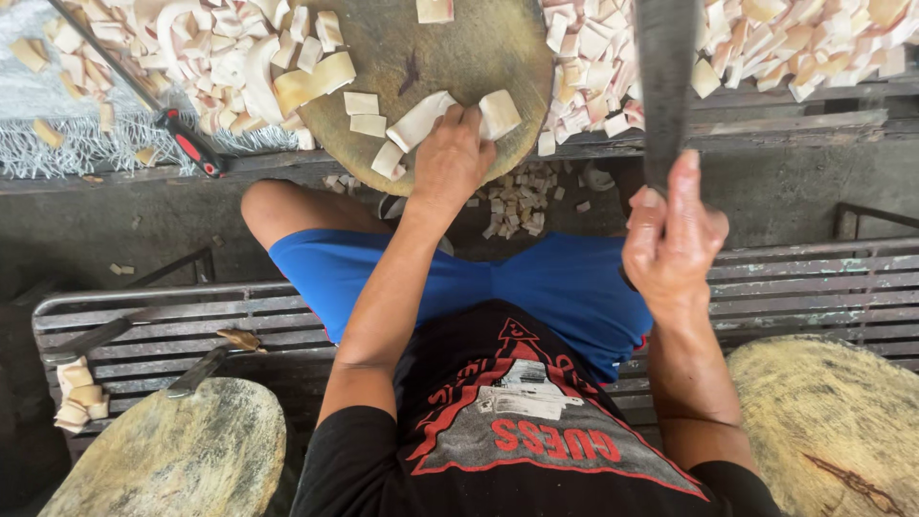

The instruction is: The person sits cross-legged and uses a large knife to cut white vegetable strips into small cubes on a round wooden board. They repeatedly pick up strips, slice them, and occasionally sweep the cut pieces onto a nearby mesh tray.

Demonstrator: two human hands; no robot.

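Heaps of pale cut chunks (pixel 220 57) crowd both sides of the round wooden chopping block (pixel 402 57), with scraps on the floor below. The left hand (pixel 450 158) presses down on a long pale strip (pixel 421 120) at the block's near edge. The right hand (pixel 675 235), fist tight, holds a broad dark cleaver (pixel 665 77) raised just to the strip's right.

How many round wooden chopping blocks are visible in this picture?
3: one chopping block at top centre under the left hand, one at bottom left, one at bottom right. Others may lie outside the frame.
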